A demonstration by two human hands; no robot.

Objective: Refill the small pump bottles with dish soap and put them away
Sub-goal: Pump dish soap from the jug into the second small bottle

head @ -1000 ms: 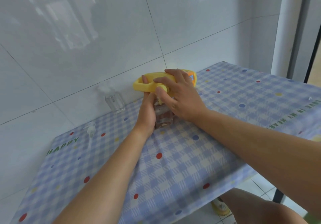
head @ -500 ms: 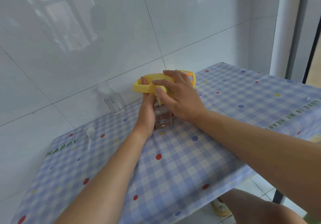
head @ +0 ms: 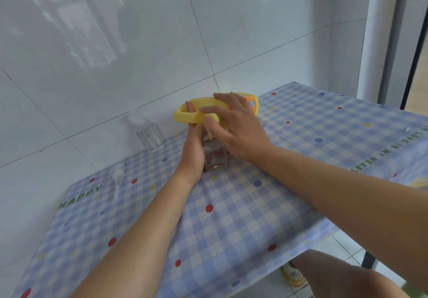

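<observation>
Head view: where's the bottle?
– Left hand (head: 193, 150) wraps the small bottle (head: 216, 161), upright on the tablecloth (head: 301, 159); right hand (head: 234, 128) grips the soap jug (head: 199, 107), long axis level, spout apparently over the bottle's mouth, the 2 hands close together.

Big glossy white wall tiles (head: 111, 50) at the back, soft daylight reflections all over them. Table (head: 368, 259) right up against them, blue-and-white checked cloth (head: 234, 223) with coloured dots. White column (head: 379, 34) far right, dark frame (head: 415, 66) beside it. Pale floor tiles (head: 342, 246) below.
</observation>
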